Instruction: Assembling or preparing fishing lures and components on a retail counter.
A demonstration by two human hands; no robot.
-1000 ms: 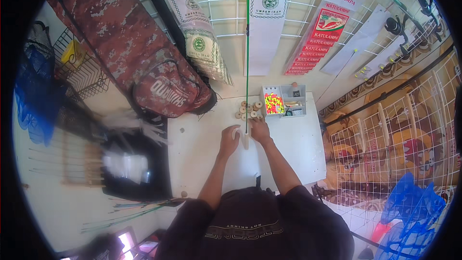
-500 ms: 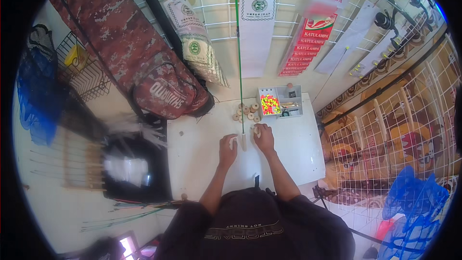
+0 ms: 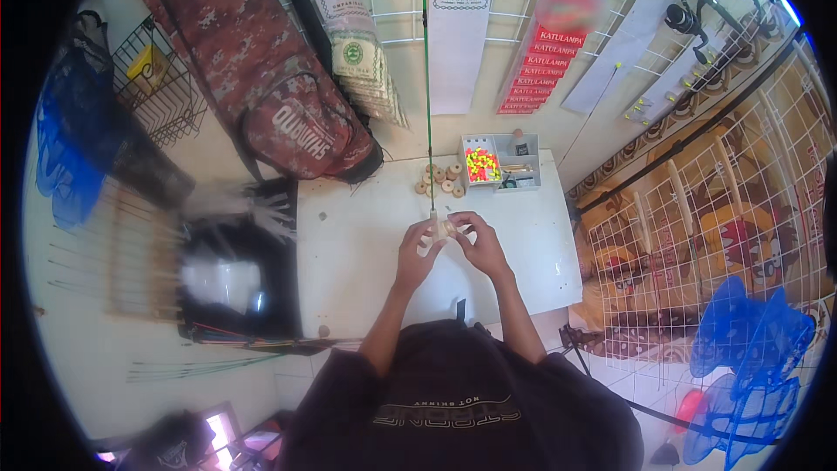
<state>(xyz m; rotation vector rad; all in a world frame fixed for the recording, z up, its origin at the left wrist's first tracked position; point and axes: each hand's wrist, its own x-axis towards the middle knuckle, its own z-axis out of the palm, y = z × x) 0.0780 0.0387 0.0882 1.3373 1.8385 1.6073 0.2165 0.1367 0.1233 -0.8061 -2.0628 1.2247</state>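
Note:
A thin green fishing rod [image 3: 429, 105] stands along the middle of the view. Its pale lower end [image 3: 434, 215] comes down between my hands. My left hand [image 3: 415, 253] is closed with its fingertips beside that end; what lies in its fingers is mostly hidden. In the fingers of my right hand [image 3: 479, 246] is a small pale round piece [image 3: 450, 228], held close to the left fingertips. It looks like a ring, but the details are blurred. Just beyond my hands several cork rings [image 3: 448, 185] sit grouped on the white table [image 3: 349, 253].
Right of the rings is a grey divided box [image 3: 538, 176] with bright yellow and pink bits [image 3: 482, 165] inside. A camouflage rod bag [image 3: 296, 122] leans at the left. Packets [image 3: 362, 70] hang on the wall grid behind; blue nets [image 3: 741, 331] hang at the right.
My hands have come together at the rod's pale end, where before they were apart on either side of it. The right hand has brought its pale piece in toward the left.

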